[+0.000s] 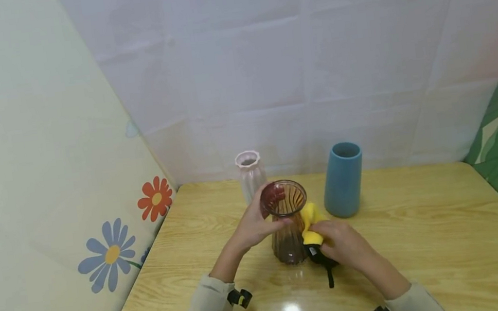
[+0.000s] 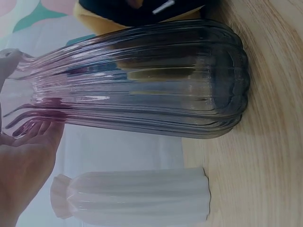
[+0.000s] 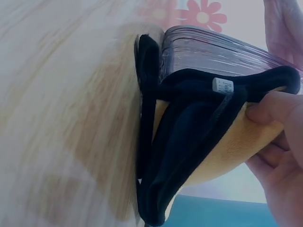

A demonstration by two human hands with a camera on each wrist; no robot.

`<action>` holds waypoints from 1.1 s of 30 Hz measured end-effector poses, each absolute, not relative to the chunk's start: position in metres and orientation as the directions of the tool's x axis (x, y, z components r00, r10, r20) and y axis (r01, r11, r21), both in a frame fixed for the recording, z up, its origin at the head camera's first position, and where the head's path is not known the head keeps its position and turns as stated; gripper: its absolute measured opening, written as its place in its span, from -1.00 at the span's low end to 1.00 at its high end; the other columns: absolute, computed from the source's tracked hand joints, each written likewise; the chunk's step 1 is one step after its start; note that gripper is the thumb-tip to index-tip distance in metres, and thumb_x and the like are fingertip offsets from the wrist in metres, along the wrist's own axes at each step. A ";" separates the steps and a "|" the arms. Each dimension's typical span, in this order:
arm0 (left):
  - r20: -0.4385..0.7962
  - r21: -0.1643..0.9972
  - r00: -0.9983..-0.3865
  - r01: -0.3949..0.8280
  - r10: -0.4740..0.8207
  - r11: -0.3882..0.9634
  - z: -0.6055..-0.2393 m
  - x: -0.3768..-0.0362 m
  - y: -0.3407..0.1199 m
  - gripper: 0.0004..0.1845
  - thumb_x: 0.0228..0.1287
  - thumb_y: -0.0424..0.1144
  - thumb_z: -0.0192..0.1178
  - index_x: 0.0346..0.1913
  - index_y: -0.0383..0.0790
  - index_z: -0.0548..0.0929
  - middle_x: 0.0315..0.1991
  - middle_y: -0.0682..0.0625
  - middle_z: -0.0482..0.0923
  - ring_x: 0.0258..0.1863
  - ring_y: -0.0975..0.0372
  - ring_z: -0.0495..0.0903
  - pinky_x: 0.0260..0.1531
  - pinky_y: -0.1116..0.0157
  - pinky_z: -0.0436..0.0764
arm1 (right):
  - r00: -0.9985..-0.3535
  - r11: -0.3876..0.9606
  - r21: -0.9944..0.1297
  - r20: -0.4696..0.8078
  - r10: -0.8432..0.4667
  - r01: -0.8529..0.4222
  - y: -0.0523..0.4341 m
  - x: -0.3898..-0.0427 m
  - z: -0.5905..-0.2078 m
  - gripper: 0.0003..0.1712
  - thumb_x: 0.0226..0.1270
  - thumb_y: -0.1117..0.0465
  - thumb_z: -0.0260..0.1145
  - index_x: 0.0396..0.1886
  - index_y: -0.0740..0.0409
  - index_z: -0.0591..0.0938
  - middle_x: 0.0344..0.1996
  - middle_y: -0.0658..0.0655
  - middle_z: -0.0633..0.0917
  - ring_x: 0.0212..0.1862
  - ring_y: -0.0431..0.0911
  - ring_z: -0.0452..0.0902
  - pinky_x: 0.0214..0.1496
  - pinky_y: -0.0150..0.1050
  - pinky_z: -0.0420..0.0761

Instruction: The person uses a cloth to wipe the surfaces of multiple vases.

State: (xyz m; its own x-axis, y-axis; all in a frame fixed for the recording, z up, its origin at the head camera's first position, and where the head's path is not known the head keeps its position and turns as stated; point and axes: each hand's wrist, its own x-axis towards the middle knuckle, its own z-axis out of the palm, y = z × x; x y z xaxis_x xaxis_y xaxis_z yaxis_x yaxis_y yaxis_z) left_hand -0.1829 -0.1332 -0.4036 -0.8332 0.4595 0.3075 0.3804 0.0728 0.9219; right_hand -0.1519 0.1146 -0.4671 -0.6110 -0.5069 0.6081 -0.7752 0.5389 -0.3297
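A ribbed glass vase (image 1: pixel 289 239), reddish at its flared rim and smoky grey lower down, stands upright on the table. My left hand (image 1: pixel 253 223) grips it around the neck, thumb in front, as the left wrist view also shows. On the vase's right side, my right hand (image 1: pixel 341 241) pinches a yellow cloth (image 1: pixel 311 215) with black edging (image 3: pixel 189 127) and a small white label. The cloth lies against the glass, and its black lower part hangs down to the tabletop with a dark loop (image 1: pixel 330 276).
Behind the glass vase stands a pale pink fluted vase (image 1: pixel 251 176), also seen in the left wrist view. A blue vase (image 1: pixel 344 180) stands at the back right. The wooden table (image 1: pixel 427 237) meets a white backdrop (image 1: pixel 243 73) and a flower-printed side panel (image 1: pixel 46 175).
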 end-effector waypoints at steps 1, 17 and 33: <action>0.307 0.922 -0.833 0.381 0.460 0.075 -0.403 -0.183 -0.133 -0.01 0.09 -0.46 0.49 0.53 -0.14 0.14 0.36 -0.17 0.41 0.33 -0.03 0.46 0.35 0.06 0.48 | -0.618 0.543 -0.331 0.594 -0.515 -0.771 0.115 -0.152 -0.467 -0.54 -0.17 0.54 0.48 -0.17 0.18 0.72 -0.22 0.11 0.80 -0.17 -0.02 0.74 -0.11 -0.12 0.76; 0.321 0.920 -0.838 0.387 0.442 0.066 -0.401 -0.184 -0.129 -0.03 0.00 -0.57 0.42 0.48 -0.23 0.17 0.33 -0.32 0.40 0.29 -0.22 0.46 0.31 -0.18 0.45 | -0.697 0.628 -0.304 0.291 -0.655 -0.717 0.118 -0.153 -0.475 -0.72 0.06 0.43 0.52 -0.25 0.05 0.74 -0.31 -0.06 0.74 -0.23 -0.15 0.66 -0.20 -0.19 0.70; 0.304 0.925 -0.848 0.372 0.434 0.078 -0.400 -0.194 -0.125 0.03 -0.05 -0.59 0.42 0.50 -0.28 0.12 0.33 -0.34 0.38 0.31 -0.26 0.42 0.33 -0.15 0.44 | -0.645 0.556 -0.344 0.532 -0.548 -0.756 0.138 -0.155 -0.466 -0.51 -0.07 0.53 0.44 -0.04 0.23 0.73 -0.12 0.15 0.78 -0.07 0.08 0.72 -0.02 -0.01 0.74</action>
State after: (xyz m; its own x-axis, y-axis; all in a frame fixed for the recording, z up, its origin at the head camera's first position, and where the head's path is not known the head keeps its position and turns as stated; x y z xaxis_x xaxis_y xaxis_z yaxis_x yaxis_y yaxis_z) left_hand -0.1937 -0.1250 -0.4004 -0.8481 0.4339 0.3041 0.3717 0.0781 0.9251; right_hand -0.1546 0.1384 -0.4665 -0.6454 -0.5481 0.5321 -0.7563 0.5564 -0.3442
